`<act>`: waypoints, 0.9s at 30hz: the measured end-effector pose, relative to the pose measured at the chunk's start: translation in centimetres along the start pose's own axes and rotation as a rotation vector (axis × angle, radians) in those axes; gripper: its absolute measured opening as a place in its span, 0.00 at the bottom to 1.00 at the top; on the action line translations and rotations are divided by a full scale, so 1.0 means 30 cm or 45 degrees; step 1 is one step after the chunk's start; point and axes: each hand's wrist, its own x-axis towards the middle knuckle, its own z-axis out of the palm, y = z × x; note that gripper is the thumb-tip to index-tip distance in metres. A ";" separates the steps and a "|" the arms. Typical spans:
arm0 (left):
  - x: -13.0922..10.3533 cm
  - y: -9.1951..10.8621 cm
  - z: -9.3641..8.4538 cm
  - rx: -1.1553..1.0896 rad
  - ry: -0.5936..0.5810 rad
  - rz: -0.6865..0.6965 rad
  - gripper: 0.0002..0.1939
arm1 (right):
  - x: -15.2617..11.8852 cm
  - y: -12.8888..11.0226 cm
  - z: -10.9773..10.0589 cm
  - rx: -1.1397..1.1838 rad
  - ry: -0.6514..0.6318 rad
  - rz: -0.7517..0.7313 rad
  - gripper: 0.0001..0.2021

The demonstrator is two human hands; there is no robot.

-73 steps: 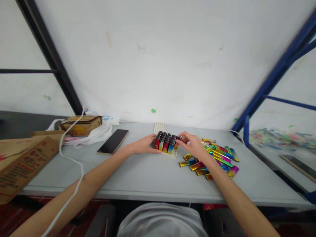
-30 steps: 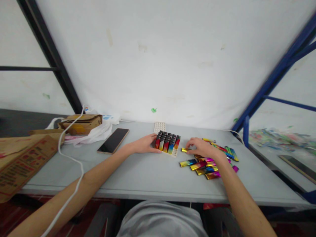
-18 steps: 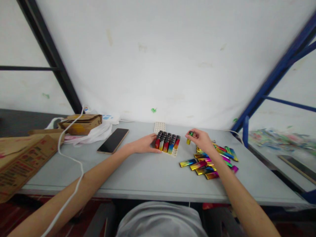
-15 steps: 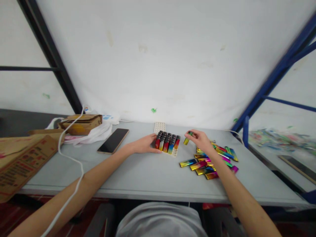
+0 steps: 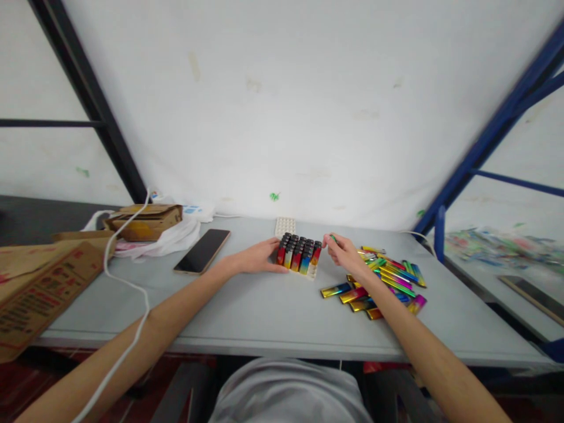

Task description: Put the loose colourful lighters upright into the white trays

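Upright lighters (image 5: 297, 258) with black tops stand packed in rows in a white holed tray (image 5: 312, 272) at mid-table. My left hand (image 5: 262, 257) is closed round the left side of this block, thumb at the front and fingers behind. Just right of the block, my right hand (image 5: 341, 251) is closed on a lighter (image 5: 333, 238); only a small green part shows above the fingers, the remainder hidden. Under and beyond my right forearm lies a loose heap of shiny multicoloured lighters (image 5: 396, 276), spread flat on the table.
A second white holed tray (image 5: 285, 226) lies behind the block near the wall. To the left are a black-screened phone (image 5: 202, 251), a small cardboard box (image 5: 145, 221) on white plastic bags, and a larger carton (image 5: 53, 282). A white cable (image 5: 143, 294) hangs across my left forearm.
My right hand has turned and moved slightly left and down, and its fingers now cover most of the lighter. My left hand and the block have stayed put.
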 end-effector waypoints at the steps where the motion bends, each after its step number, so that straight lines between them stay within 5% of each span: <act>1: 0.000 0.000 0.000 -0.001 0.006 0.003 0.35 | 0.002 0.004 0.003 -0.060 0.065 -0.020 0.26; 8: 0.002 0.004 -0.003 0.026 -0.004 -0.014 0.35 | 0.003 0.012 0.015 -0.387 0.240 -0.100 0.22; 27: 0.003 0.002 -0.002 0.026 -0.006 -0.011 0.35 | -0.044 -0.081 -0.005 -0.378 0.038 -0.432 0.17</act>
